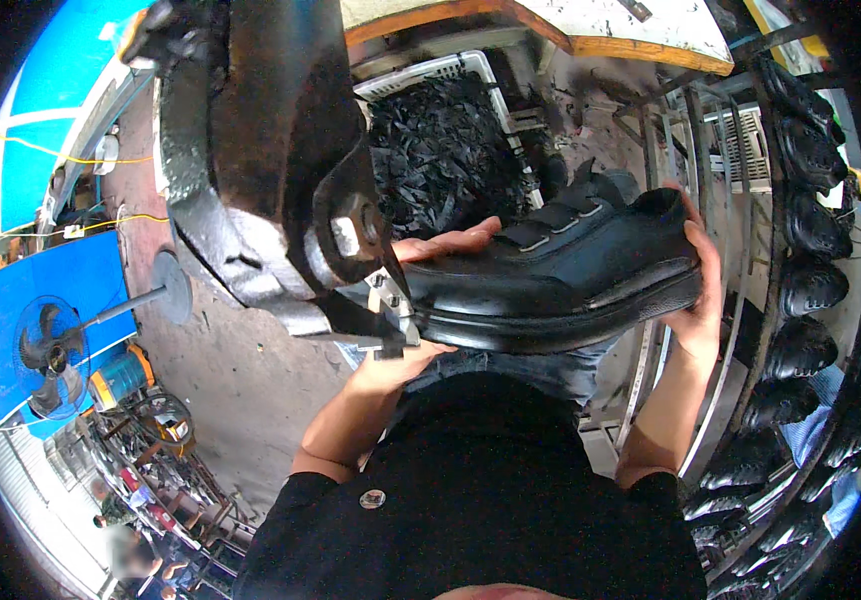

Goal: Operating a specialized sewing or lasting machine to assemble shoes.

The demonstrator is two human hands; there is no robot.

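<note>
One black shoe [550, 270], toe at machine [280, 150]; my right hand [704, 285] clasps heel, left hand [458, 242] cups toe.

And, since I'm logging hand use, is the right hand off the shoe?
No, the right hand holds the black shoe at its heel.

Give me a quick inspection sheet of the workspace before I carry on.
Surface: grey floor with dark specks; white tabletop with dark bits.
Job's things: black shoe, toe to the left, partly hidden by the machine; contact cannot be told.
Clutter: white crate heaped with black scraps.
Grip: left hand at the shoe's front, partly hidden; right hand around its heel.
Cables: yellow cable at left, apart from both hands.
Surroundings: standing fan at left; racked shoes at right.
</note>
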